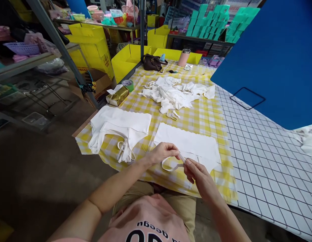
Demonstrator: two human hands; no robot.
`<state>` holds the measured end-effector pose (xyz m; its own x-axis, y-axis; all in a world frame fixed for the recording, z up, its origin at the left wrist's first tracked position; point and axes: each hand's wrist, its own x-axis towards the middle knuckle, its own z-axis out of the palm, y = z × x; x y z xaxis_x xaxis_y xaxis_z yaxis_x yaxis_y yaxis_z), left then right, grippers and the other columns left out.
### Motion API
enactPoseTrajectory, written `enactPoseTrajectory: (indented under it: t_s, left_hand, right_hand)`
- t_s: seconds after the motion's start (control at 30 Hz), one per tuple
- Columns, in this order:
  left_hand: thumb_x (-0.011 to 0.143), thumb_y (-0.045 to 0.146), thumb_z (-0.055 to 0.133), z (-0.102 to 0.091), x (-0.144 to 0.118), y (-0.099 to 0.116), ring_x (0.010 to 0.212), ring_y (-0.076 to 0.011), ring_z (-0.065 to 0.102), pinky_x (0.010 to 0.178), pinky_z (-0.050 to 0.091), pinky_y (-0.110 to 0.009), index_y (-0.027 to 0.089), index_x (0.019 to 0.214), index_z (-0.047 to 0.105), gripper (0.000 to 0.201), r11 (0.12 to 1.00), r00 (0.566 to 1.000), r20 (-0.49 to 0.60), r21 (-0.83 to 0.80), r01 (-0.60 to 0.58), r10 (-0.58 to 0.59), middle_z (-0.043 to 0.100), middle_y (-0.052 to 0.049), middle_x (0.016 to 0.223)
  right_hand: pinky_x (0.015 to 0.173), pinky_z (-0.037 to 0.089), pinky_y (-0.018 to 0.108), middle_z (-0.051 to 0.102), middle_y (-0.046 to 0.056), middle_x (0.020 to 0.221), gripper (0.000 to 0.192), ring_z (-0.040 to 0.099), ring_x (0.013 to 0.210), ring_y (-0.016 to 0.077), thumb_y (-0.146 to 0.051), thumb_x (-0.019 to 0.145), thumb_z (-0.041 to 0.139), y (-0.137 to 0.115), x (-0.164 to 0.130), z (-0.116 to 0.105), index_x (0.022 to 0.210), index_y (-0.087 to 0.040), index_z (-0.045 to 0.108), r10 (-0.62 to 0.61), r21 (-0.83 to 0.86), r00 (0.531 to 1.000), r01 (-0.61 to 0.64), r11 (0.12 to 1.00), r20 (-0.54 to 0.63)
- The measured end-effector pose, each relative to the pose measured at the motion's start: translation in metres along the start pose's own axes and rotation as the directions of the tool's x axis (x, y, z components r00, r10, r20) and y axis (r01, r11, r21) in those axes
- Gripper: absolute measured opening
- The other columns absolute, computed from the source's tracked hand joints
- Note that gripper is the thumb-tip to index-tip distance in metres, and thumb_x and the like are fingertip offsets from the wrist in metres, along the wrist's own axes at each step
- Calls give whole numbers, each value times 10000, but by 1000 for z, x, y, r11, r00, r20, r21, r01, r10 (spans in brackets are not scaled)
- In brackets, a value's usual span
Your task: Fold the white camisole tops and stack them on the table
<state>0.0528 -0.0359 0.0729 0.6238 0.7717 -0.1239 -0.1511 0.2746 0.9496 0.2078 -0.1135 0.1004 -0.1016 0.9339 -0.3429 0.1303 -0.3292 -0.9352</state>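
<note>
A white garment [191,141] with a scalloped edge lies flat on the yellow checked cloth in front of me. Its narrow white strap [172,168] loops toward my body. Thumb and fingers of my left hand [165,154] pinch the strap just past the garment's near edge. My right hand [199,174], to the right and slightly nearer, also pinches it, leaving a short stretch between both hands. On the left sits a folded stack of similar white garments [120,122], with a bundle of straps [125,151] hanging at its near side.
A loose heap of white garments [173,92] lies farther back. Left of it are a gold tissue pack [117,96] and green tape [128,85]. A dark handbag [152,63] and pink tumbler [183,57] stand behind. A metal post [62,50] rises at left; a blue panel [274,64] at right.
</note>
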Motion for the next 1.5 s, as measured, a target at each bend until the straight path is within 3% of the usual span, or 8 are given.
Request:
enactPoseTrajectory:
  t_s: [0.17, 0.4, 0.57, 0.7, 0.97, 1.17, 1.33, 1.5]
  left_hand:
    - [665, 256, 614, -8, 0, 5, 647, -116, 556, 718, 422, -254, 125, 652, 605, 132, 991, 997, -38, 109, 75, -71, 631, -11, 616]
    - [634, 214, 558, -2, 0, 5, 544, -82, 491, 584, 374, -209, 126, 588, 604, 109, 967, 991, -83, 223, 122, -106, 570, 25, 543]
    - [619, 240, 517, 1, 3, 2, 417, -47, 319, 428, 241, -193, 135, 571, 553, 121, 943, 970, -141, 242, 228, -198, 426, 67, 460]
    - [634, 295, 513, -1, 4, -3, 412, -47, 279, 423, 209, -198, 151, 520, 468, 189, 950, 965, -122, 183, 253, -234, 344, 78, 429]
    - [590, 249, 502, -5, 10, -5, 521, -84, 395, 496, 287, -208, 129, 562, 569, 141, 884, 952, -258, 389, 259, -166, 462, 36, 510]
    - [632, 318, 515, -13, 11, -8, 438, -54, 244, 431, 170, -214, 158, 518, 463, 204, 914, 949, -186, 272, 300, -256, 316, 69, 465]
    - [659, 278, 505, -13, 15, -8, 393, -38, 208, 410, 146, -218, 159, 491, 418, 223, 921, 935, -70, 162, 354, -347, 338, 67, 459]
    - [736, 246, 539, -21, 29, -19, 570, -96, 486, 553, 393, -222, 145, 754, 619, 130, 797, 981, -189, 587, 141, -35, 539, 10, 673]
  right_hand:
    - [439, 265, 222, 294, -52, 542, 454, 257, 474, 86, -599, 770, 471, 15, 2, -1, 573, -196, 400, 103, -18, 995, -103, 995, -18]
    - [850, 418, 355, 570, 64, 1012, 359, 533, 964, 203, -454, 750, 573, 28, 11, 6, 1006, -225, 471, -261, -305, 941, 190, 933, -214]
    - [703, 477, 326, 526, 28, 833, 316, 559, 732, 162, -335, 788, 499, 29, 22, 21, 1060, -210, 399, -358, -345, 913, 277, 897, -195]
    - [800, 456, 359, 538, 56, 922, 185, 549, 861, 181, -348, 796, 470, 25, 29, 26, 920, -212, 452, -340, -340, 918, 259, 904, -205]
    - [579, 459, 283, 458, -27, 721, 270, 519, 635, 153, -411, 802, 461, 25, 37, 28, 986, -227, 389, -196, -157, 961, 166, 974, -197]
    - [563, 393, 274, 525, 22, 717, 165, 495, 598, 161, -301, 860, 370, 33, 35, 29, 934, -208, 485, -419, -638, 889, 215, 739, -186]
    - [571, 384, 259, 553, 61, 762, 270, 508, 611, 152, -266, 896, 328, 36, 38, 20, 857, -209, 590, -532, -780, 839, 255, 571, -115]
    - [598, 395, 260, 591, 54, 743, 281, 542, 625, 150, -346, 862, 398, 33, 57, 0, 761, -195, 612, -517, -731, 835, 232, 642, -189]
